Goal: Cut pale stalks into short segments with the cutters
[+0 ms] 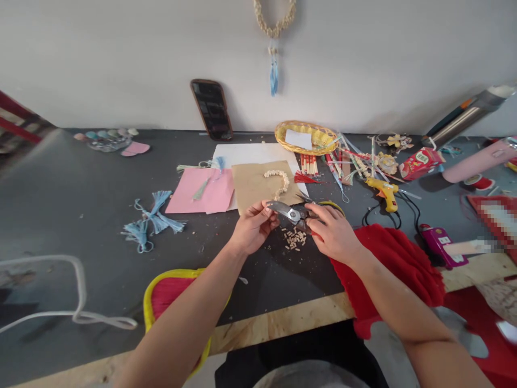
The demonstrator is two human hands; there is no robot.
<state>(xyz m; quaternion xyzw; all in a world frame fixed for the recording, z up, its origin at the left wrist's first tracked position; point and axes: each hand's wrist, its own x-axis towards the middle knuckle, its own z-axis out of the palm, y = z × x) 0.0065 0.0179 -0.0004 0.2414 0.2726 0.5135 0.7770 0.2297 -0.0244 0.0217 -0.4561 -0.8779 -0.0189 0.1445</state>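
My right hand [332,230] is wrapped round the handles of a pair of pruning shears [287,212], whose curved blade points left. Close to the blade tip, the fingers of my left hand [256,225] are pinched together; what they hold is too small to make out. Just beyond the blade, a curved strand of small pale pieces [284,180] lies on brown paper [248,183]. Below the shears is a small heap of short cut wooden bits [295,238] on the dark table.
Blue tassels [155,215] and pink paper [189,191] lie left. A yellow glue gun [385,193], a wicker basket [283,141] and red cloth [398,264] are right. A phone [212,110] leans on the wall. A white cable [81,285] crosses the left side.
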